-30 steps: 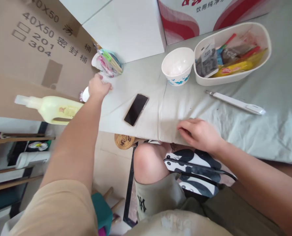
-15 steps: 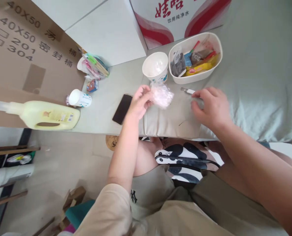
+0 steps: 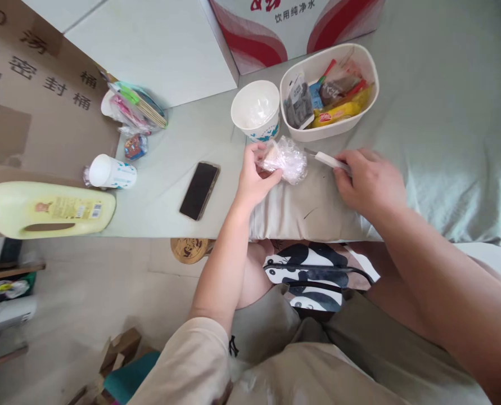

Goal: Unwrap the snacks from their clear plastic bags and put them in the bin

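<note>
My left hand (image 3: 256,175) pinches a bundle of crumpled clear plastic wrap (image 3: 291,162) between thumb and fingers, just in front of a white paper bowl (image 3: 240,111). What the wrap encloses cannot be made out. My right hand (image 3: 370,183) grips a small white-handled knife (image 3: 330,162), its narrow metal blade pointing left at the wrap, with a small gap between them. More clear plastic lies inside the bowl. Beside the bowl stands an oval white basket (image 3: 326,135) of packaged items, including a yellow packet and a grey one.
A phone (image 3: 199,190) lies left of my hands. Further left are a paper cup (image 3: 113,171) on its side, a small snack packet (image 3: 136,146) and a yellow bottle (image 3: 56,209). Cartons stand behind. The surface's front edge is just above my knees.
My right hand has raised the knife off the surface, its blade nearer the wrap. My left hand has shifted slightly right with the bundle and turned it. The whole view has moved a little.
</note>
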Motion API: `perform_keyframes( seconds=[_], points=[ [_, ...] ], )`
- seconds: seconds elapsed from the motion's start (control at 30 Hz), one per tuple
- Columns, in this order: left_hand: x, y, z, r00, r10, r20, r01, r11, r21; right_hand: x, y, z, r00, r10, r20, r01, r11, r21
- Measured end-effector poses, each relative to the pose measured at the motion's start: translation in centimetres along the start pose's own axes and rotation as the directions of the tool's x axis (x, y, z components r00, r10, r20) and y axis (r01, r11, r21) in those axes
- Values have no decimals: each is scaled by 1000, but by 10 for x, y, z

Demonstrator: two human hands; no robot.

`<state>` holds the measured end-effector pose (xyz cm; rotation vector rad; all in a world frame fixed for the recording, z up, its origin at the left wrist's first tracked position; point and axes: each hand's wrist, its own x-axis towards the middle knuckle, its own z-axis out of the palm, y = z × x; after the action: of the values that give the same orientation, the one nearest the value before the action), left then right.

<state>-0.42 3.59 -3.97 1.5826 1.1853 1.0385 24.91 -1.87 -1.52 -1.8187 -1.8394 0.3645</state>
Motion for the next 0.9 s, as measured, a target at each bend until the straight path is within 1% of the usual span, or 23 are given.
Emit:
perform_keyframes(
  seconds=[0.07,0.1,0.13,0.2,0.27,0.3,0.37,0.43,0.53,0.67,0.8,0.9],
  points=[
    [1,-6,-1,1000,12,13,-11,1000,-19,-3,-5,-9,995,98,4,-98,995,31],
    [1,-8,-2,1000,12,15,-11,1000,-26,-4,-8,-12,991,131,13,-131,989,70],
    [0,-9,-2,1000,10,16,-10,999,-32,-6,-12,-14,990,134,31,-137,983,121],
    [-2,-8,-1,1000,9,18,-9,999,-42,-9,-19,-14,996,59,65,-72,972,225],
    [-4,-2,1,1000,12,21,-11,998,-58,-11,-26,-9,997,-55,60,36,960,277],
    [-5,1,2,1000,14,25,-12,997,-71,-12,-30,-5,994,-100,47,82,956,280],
    [-7,7,3,999,19,31,-16,994,-108,-12,-35,3,989,-143,24,132,955,266],
    [-8,12,4,999,20,33,-15,989,-150,-11,-39,10,987,-157,28,145,957,253],
    [-9,14,4,1000,-6,26,11,984,-178,-10,-41,15,987,-157,39,143,960,242],
    [-9,13,4,998,-58,-1,57,986,-155,-10,-38,13,990,-140,30,129,964,234],
    [-7,10,6,995,-79,-54,71,987,-141,-10,-32,9,991,-134,14,128,969,211],
    [-4,7,6,992,-95,-86,79,981,-178,-9,-26,5,993,-108,47,99,979,177]
  ],
)
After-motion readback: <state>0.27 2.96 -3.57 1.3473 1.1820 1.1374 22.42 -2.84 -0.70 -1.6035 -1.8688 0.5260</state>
